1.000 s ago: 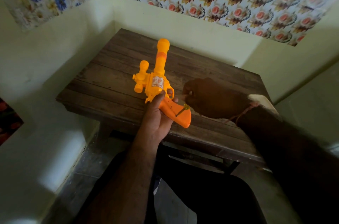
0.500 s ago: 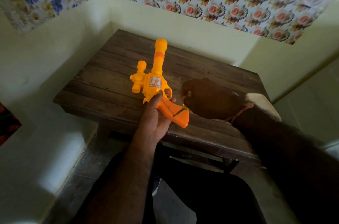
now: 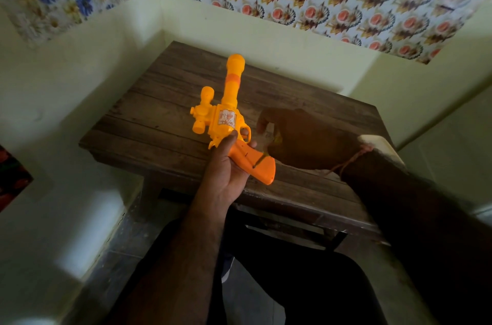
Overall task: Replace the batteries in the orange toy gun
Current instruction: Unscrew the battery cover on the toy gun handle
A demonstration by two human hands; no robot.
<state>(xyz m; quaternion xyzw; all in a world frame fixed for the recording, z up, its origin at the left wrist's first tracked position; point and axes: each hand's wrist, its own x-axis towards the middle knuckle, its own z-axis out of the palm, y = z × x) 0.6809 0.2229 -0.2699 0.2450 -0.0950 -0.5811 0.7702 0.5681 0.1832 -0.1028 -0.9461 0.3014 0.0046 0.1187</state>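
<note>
- Table [image 3: 165, 122]: dark wooden planks, set in a corner of the room and lying under and beyond both hands; it serves as the work surface, though the gun is lifted clear of it.
- Gun [image 3: 226, 122]: orange toy held above the near part of the table, barrel pointing away from the person, handle toward them. One flat side faces the camera, probably so the handle can be worked on.
- Left hand [image 3: 226, 178]: wrapped under the handle from below, thumb lying along the body just behind the trigger guard, fingertips showing on the far side. The grip steadies the toy and leaves the end of the handle bare.
- Right hand [image 3: 298, 138]: just to the right of the left hand, in deep shadow, fingers curled downward beside the trigger guard. It seems to hold a thin tool; how firmly cannot be told in the gloom.
- Handle [image 3: 255, 162]: darker orange, jutting down and right from the left palm, its butt end free. The battery cover is likely here, and no opening shows yet.
- Tool [image 3: 262, 161]: slender, dark, with a yellowish part near the right hand; its tip meets the handle close to the butt. Judged a screwdriver on a cover screw, though the screw itself is too small to see.
</note>
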